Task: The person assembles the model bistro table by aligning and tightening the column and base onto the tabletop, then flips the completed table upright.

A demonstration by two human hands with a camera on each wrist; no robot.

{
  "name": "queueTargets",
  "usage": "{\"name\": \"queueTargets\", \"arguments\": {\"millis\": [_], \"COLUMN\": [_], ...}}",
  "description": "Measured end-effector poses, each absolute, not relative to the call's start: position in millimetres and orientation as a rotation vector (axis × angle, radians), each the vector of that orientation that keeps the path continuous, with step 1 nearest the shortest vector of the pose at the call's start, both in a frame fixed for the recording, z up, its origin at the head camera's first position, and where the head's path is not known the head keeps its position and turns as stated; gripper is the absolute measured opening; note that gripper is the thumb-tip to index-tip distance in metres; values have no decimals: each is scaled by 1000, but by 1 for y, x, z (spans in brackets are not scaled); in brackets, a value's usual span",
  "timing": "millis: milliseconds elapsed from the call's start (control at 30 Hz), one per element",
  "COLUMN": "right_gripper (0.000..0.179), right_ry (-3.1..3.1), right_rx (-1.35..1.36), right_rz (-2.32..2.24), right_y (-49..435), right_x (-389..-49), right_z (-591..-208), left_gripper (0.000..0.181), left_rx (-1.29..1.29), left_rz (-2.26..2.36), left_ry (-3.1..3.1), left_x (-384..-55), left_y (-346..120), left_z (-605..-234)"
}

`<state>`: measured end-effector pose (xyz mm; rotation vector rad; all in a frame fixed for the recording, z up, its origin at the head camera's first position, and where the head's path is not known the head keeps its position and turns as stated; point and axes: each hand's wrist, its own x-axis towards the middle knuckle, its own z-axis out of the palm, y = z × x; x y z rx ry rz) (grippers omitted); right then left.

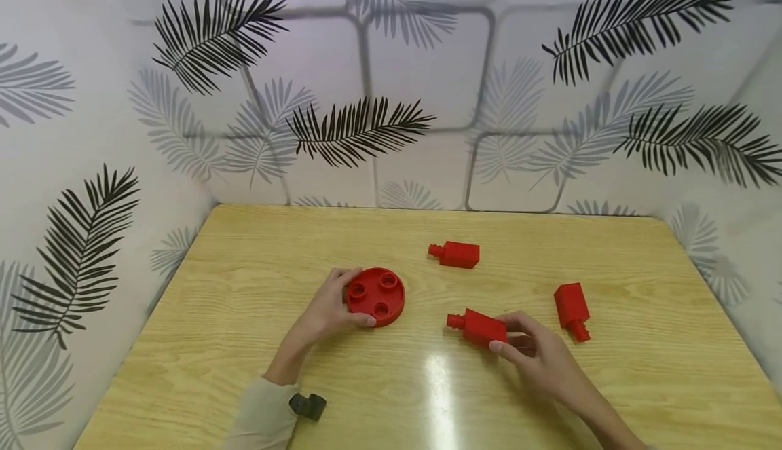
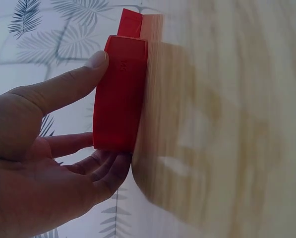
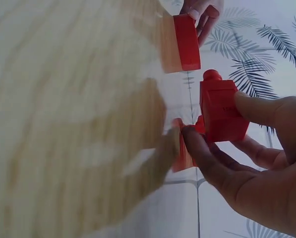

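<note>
My left hand [image 1: 326, 309] grips the red round disc [image 1: 370, 295] from its left side, thumb at the near rim and fingers at the far rim. Three raised round sockets stand on the disc's upward face. In the left wrist view the disc's side wall [image 2: 120, 94] is close against the tabletop. To the right, my right hand [image 1: 544, 358] pinches a red rectangular block with a threaded stub [image 1: 485, 328] between thumb and fingers. Its stub points left, towards the disc. The right wrist view shows the held block [image 3: 223, 109] tilted and raised off the wood.
A second red block with a threaded stub [image 1: 459, 254] lies farther back, stub to the left. Another one [image 1: 572, 306] lies right of my right hand, stub towards me. The wooden table [image 1: 275, 239] ends at a leaf-patterned wall covering [image 1: 421, 172].
</note>
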<state>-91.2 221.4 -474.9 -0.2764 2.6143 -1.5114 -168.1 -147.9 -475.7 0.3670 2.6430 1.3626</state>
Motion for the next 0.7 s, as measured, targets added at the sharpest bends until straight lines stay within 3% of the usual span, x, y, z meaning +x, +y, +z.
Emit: {"name": "queueTargets", "arguments": {"millis": [700], "right_gripper": [37], "right_ry": [2494], "right_rx": [-380], "right_rz": [-1836], "right_y": [194], "right_x": [-120], "right_z": [-469], "left_gripper": [83], "left_rx": [606], "left_rz": [1519], "left_ry": [2292], "left_x": [-168], "left_y": [-143], "left_z": [-475]}}
